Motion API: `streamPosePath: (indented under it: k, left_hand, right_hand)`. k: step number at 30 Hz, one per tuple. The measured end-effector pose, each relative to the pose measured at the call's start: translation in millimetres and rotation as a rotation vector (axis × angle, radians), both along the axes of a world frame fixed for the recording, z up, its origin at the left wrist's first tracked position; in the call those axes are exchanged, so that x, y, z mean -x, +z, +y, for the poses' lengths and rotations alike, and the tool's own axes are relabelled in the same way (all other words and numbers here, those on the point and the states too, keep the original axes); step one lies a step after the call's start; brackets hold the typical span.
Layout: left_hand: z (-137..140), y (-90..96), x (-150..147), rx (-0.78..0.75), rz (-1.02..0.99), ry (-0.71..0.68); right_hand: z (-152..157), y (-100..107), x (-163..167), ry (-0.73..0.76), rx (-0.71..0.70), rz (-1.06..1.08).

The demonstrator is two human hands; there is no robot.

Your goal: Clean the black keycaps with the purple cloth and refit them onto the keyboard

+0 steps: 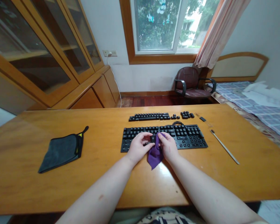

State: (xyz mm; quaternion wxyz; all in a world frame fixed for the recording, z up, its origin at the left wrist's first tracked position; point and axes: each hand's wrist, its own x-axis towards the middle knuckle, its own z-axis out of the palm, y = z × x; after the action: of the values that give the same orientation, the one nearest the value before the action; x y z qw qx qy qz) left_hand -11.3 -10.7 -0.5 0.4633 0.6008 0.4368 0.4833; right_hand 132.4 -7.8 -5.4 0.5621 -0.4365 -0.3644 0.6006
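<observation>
My left hand (pixel 139 146) pinches a small black keycap (pixel 153 137) between thumb and forefinger, above the near edge of the keyboard. In my right hand (pixel 169 146) is a purple cloth (pixel 155 156), bunched at the top against the keycap and hanging down toward the table. Beneath both hands lies a black keyboard (pixel 193 139), with some keycaps off on its lower rows and right side. Behind it, loose black keycaps (pixel 151 116) are laid out in rows, with smaller groups of keycaps (pixel 187 114) to the right. My hands hide the keyboard's middle.
A folded grey cloth (pixel 62 152) with black trim lies at the left of the wooden table (pixel 102 183). To the right are a thin brush (pixel 224 147) and a wire keycap puller (pixel 202 119). A chair (pixel 189 81) stands beyond the table, near a bed (pixel 254 93).
</observation>
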Motion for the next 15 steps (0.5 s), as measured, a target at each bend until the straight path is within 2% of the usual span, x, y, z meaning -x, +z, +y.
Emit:
streamPosePath:
  k: [6, 12, 15]
  left_hand:
    - [2.6, 1.3, 0.8, -0.030, -0.019, 0.046]
    - [-0.9, 7.0, 2.4, -0.142, 0.240, 0.016]
    - [1.0, 4.0, 2.8, -0.128, 0.165, 0.056]
  right_hand:
    - [-2.1, 0.9, 0.0, 0.018, 0.020, -0.032]
    - [-3.0, 3.2, -0.6, 0.027, -0.004, -0.049]
    - [-2.6, 3.4, -0.8, 0.014, -0.006, -0.063]
